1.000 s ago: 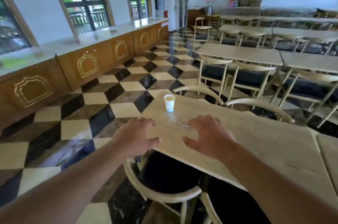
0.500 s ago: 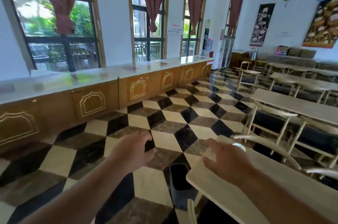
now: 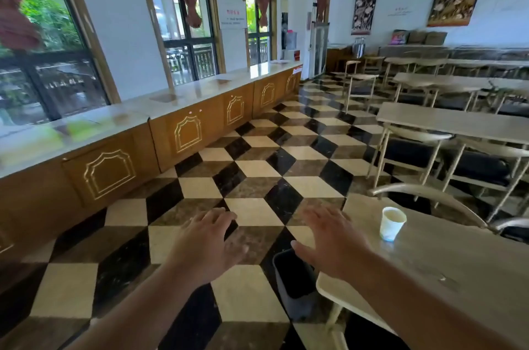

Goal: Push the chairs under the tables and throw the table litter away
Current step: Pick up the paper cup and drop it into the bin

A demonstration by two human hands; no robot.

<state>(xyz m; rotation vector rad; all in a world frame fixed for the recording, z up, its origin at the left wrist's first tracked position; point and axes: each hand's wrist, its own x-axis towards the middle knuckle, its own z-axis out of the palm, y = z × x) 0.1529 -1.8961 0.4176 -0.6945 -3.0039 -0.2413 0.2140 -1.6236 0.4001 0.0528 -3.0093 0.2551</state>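
Note:
A small white paper cup [image 3: 392, 223] stands on the pale wooden table [image 3: 446, 269] at the lower right, near its left end. My right hand [image 3: 332, 241] hovers open over the floor just left of the table, a short way left of the cup, holding nothing. Further left, above the checkered floor, my left hand [image 3: 209, 243] is open and empty too. A dark litter bin [image 3: 294, 278] stands on the floor beside the table's end, partly behind my right hand. The curved back of a chair [image 3: 423, 195] shows at the table's far side.
A long wooden counter [image 3: 183, 126] runs under the windows along the left. Rows of tables [image 3: 452, 120] with chairs [image 3: 412, 149] tucked under them fill the right side. A wide checkered aisle [image 3: 257, 166] lies between counter and tables.
The view swung up and left away from the table, then partly back. My hands lifted off the table edge and now hang over the floor; the cup is back in sight on the right.

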